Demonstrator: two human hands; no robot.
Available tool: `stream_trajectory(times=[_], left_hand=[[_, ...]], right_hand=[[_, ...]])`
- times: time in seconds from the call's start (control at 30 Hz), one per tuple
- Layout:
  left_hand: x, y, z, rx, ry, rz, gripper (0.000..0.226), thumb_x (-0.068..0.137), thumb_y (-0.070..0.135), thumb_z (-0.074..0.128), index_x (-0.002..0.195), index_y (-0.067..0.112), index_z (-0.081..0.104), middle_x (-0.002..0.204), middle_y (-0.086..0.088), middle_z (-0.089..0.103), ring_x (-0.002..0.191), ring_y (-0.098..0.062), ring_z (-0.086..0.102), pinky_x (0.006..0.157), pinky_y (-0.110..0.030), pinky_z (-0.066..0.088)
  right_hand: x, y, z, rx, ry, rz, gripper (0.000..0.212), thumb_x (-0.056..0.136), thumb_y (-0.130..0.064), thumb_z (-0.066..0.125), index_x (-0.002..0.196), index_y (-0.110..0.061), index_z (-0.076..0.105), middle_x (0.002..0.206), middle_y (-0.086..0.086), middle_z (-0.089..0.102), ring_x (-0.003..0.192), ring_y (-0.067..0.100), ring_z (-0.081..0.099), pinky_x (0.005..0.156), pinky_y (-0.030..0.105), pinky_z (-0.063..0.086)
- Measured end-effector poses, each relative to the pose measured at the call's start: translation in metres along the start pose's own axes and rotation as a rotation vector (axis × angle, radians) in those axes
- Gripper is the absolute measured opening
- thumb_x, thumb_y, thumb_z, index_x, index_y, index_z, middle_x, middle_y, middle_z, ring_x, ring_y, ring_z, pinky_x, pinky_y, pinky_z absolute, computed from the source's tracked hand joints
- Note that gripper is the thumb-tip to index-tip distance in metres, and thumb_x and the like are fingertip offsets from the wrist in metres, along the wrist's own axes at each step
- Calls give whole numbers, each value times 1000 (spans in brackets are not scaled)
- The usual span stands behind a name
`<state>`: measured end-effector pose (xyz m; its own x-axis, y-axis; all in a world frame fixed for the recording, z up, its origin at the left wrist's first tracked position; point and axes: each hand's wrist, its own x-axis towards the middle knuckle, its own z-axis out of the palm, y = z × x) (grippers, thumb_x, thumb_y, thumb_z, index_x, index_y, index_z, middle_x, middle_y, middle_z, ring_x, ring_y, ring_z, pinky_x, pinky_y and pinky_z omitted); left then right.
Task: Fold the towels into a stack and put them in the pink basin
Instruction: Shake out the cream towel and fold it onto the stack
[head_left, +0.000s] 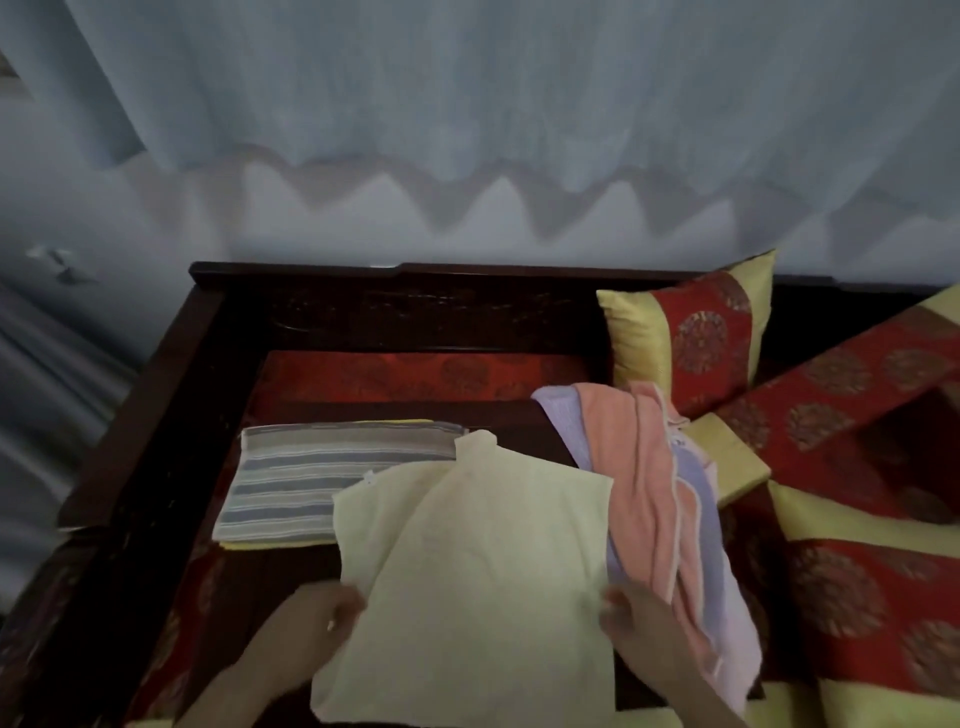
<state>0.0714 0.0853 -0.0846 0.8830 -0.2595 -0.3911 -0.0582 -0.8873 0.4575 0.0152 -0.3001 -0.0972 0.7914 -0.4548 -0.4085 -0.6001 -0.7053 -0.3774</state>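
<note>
Both hands, left hand (332, 618) and right hand (639, 623), pinch the side edges of a pale yellow square terry towel (467, 561), with a folded grey-striped towel (311, 488) beyond the left hand.

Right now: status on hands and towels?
Left hand and right hand gripping pale yellow towel. Striped towel folded. Pink and lilac towels unfolded. Basin unseen.

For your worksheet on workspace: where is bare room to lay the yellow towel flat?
Free: the red seat strip between the dark backrest and the striped towel. Crowded: right side, where pink and lilac towels meet the cushions. Both hands hold the yellow towel.
</note>
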Motion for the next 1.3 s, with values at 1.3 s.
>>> stream_trajectory(times=[1.3], left_hand=[[112, -19, -99, -297, -2, -64, 19, 78, 1, 72, 65, 14, 68, 66, -11, 68, 58, -16, 60, 51, -10, 43]], right_hand=[[115, -93, -15, 219, -191, -552, 11, 84, -14, 69, 79, -22, 72, 73, -18, 70, 70, 2, 63, 66, 15, 46]])
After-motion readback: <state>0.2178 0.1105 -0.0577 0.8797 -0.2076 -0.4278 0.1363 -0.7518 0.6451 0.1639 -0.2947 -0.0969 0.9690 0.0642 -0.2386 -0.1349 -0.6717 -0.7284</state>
